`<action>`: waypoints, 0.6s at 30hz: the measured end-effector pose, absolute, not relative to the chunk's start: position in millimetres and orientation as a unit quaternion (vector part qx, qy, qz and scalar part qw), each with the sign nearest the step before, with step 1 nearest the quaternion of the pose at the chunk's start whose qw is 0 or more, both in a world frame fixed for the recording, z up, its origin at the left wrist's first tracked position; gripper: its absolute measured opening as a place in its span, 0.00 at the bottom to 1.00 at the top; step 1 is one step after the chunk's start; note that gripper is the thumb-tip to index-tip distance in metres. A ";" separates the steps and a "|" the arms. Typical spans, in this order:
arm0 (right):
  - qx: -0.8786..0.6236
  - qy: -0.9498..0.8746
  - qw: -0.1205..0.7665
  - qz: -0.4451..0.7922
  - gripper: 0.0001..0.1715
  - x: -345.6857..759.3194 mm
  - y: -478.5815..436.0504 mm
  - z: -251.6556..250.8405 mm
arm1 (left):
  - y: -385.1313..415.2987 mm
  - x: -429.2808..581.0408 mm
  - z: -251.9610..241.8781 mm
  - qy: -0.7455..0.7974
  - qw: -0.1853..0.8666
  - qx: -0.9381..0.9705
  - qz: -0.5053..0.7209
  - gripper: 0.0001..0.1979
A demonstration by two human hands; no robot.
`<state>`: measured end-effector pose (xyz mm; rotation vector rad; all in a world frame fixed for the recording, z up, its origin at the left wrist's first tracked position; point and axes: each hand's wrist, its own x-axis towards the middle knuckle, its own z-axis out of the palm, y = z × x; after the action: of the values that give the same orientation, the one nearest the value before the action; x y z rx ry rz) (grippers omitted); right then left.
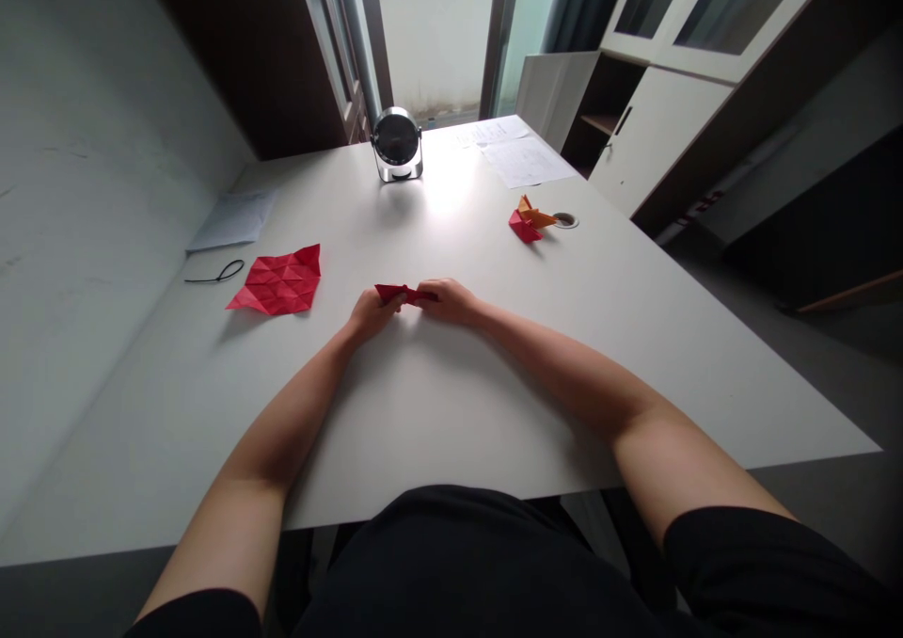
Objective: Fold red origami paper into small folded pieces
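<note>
Left hand (372, 313) and right hand (450, 300) both pinch a folded red origami piece (402, 292), fingers clamped on it, over the white table (494, 374); a creased red sheet (278, 280) lies left.

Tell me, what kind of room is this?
Probably an office or study room: a big white desk, printed papers at its far end, a small desk fan, and white cabinets standing beside it.

Head camera, facing forward-down, close above table (437, 412).
</note>
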<state>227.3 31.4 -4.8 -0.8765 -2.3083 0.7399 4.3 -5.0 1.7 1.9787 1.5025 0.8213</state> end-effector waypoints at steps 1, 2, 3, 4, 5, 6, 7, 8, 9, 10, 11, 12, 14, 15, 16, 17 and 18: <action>-0.327 -0.860 0.278 0.276 0.22 227.3 31.6 -5.1 | -5.1 4.3 2.2 0.553 0.260 0.732 0.303 0.20; -0.327 -0.860 0.278 0.276 0.22 227.3 31.6 -5.2 | -5.2 4.2 2.7 0.551 0.260 0.733 0.302 0.20; -0.326 -0.860 0.278 0.277 0.22 227.3 31.7 -5.1 | -5.3 4.0 3.0 0.549 0.262 0.734 0.301 0.20; -0.325 -0.860 0.278 0.279 0.22 227.3 31.6 -5.0 | -5.3 3.8 3.2 0.549 0.262 0.734 0.301 0.20; -0.325 -0.860 0.278 0.280 0.21 227.2 31.6 -4.7 | -5.3 3.6 3.2 0.550 0.262 0.735 0.299 0.20; -0.325 -0.859 0.278 0.281 0.21 227.2 31.5 -4.4 | -5.2 3.5 3.2 0.550 0.261 0.735 0.297 0.20; -0.325 -0.859 0.277 0.281 0.20 227.1 31.4 -4.1 | -5.2 3.3 3.1 0.551 0.261 0.736 0.295 0.21; -0.326 -0.859 0.276 0.282 0.20 227.0 31.4 -3.9 | -5.0 3.1 3.0 0.550 0.260 0.737 0.294 0.21; -0.328 -0.858 0.276 0.282 0.20 226.9 31.3 -3.6 | -4.9 3.0 2.9 0.549 0.259 0.739 0.294 0.21; -0.330 -0.857 0.276 0.282 0.19 226.9 31.3 -3.5 | -4.7 2.9 2.9 0.546 0.258 0.740 0.295 0.21; -0.332 -0.856 0.276 0.283 0.19 226.9 31.2 -3.4 | -4.4 2.8 2.8 0.544 0.259 0.742 0.296 0.21; -0.332 -0.856 0.275 0.284 0.19 226.9 31.2 -3.5 | -4.2 2.7 2.8 0.541 0.259 0.743 0.296 0.21; -0.330 -0.856 0.276 0.285 0.19 226.9 31.2 -3.8 | -3.8 2.5 2.8 0.539 0.260 0.745 0.295 0.21; -0.327 -0.857 0.278 0.285 0.19 226.9 31.2 -4.0 | -3.6 2.4 2.7 0.540 0.261 0.744 0.296 0.21; -0.325 -0.858 0.279 0.284 0.19 226.8 31.3 -4.2 | -3.4 2.4 2.7 0.540 0.261 0.743 0.296 0.20; -0.323 -0.858 0.281 0.283 0.19 226.6 31.3 -4.4 | -3.3 2.3 2.6 0.541 0.261 0.742 0.297 0.20; -0.322 -0.859 0.282 0.282 0.19 226.4 31.4 -4.5 | -3.1 2.2 2.5 0.541 0.262 0.742 0.297 0.20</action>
<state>226.4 31.4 -4.5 -0.8619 -2.3000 0.7558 2.2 -3.1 2.5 2.0077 1.4650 0.8045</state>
